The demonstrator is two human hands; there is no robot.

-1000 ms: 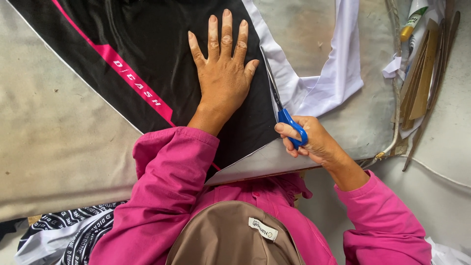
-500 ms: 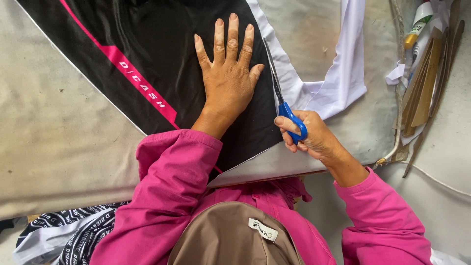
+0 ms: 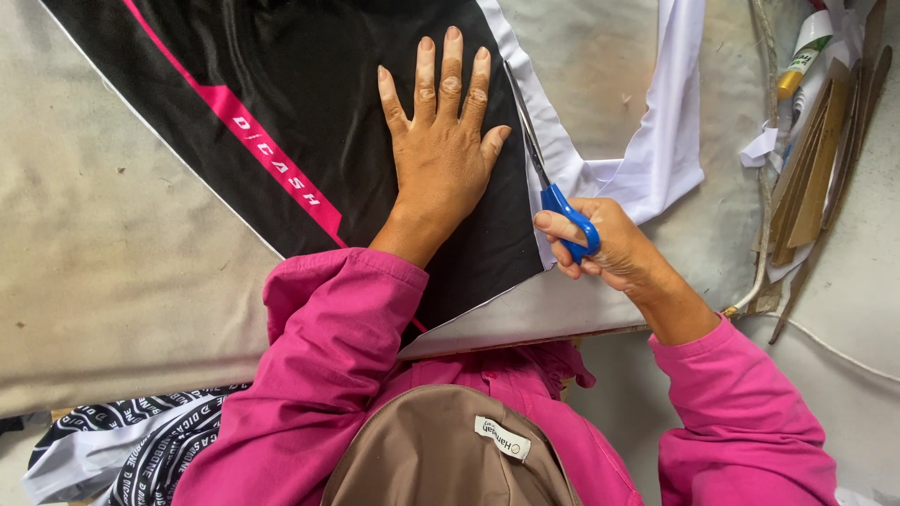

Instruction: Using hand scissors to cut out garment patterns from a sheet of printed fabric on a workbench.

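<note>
A: What is the left hand [image 3: 441, 155] doing?

B: It lies flat on the black cloth [image 3: 309, 112], palm down, fingers spread out wide. It holds nothing; it just presses on the cloth.

A: And the right hand [image 3: 609, 248]?

B: It is curled shut on the blue scissors [image 3: 553, 187]. The fingers go through the blue handles. The thin blades point to the far side and run along the right edge of the black cloth, just beside the left hand's little finger. (I cannot tell how wide the blades are apart.)

A: Where is the cloth?

B: It is spread on the pale worktop [image 3: 112, 253], and it fills the far middle of the view. A pink stripe [image 3: 253, 131] with white letters runs across it on the left. A white strip of cloth [image 3: 656, 141] lies along the right of the blades and bends to the far side.

A: What else is there?

B: Both arms wear pink sleeves [image 3: 319, 375]. Near the person, on the left, a bunch of black and white printed cloth [image 3: 131, 440] hangs over the edge. On the far right lie some brown card pieces [image 3: 816, 159] and a tube with a yellow tip [image 3: 802, 56].

A: Is anything under the cloth?

B: A flat grey sheet [image 3: 534, 314] sticks out from under its near edge, by the right hand.
</note>
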